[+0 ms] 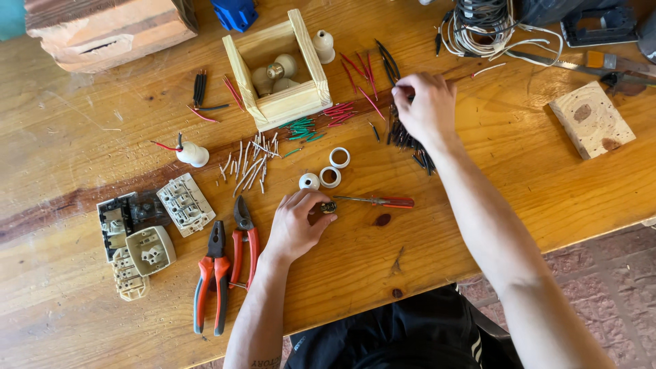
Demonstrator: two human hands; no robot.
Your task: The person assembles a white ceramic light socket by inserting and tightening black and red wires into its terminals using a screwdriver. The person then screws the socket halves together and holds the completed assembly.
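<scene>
On the wooden table, near its front edge, the person's left hand is curling its fingers around a small dark socket part, pinching it between thumb and fingertips. Just right of it a red-handled screwdriver is lying flat, its tip touching that part. Farther back and to the right, the right hand is reaching into a heap of short black wire pieces, fingers bent and closing on some of them. Two white rings and a white cap are sitting just beyond the left hand. Two pairs of pliers are lying to its left.
</scene>
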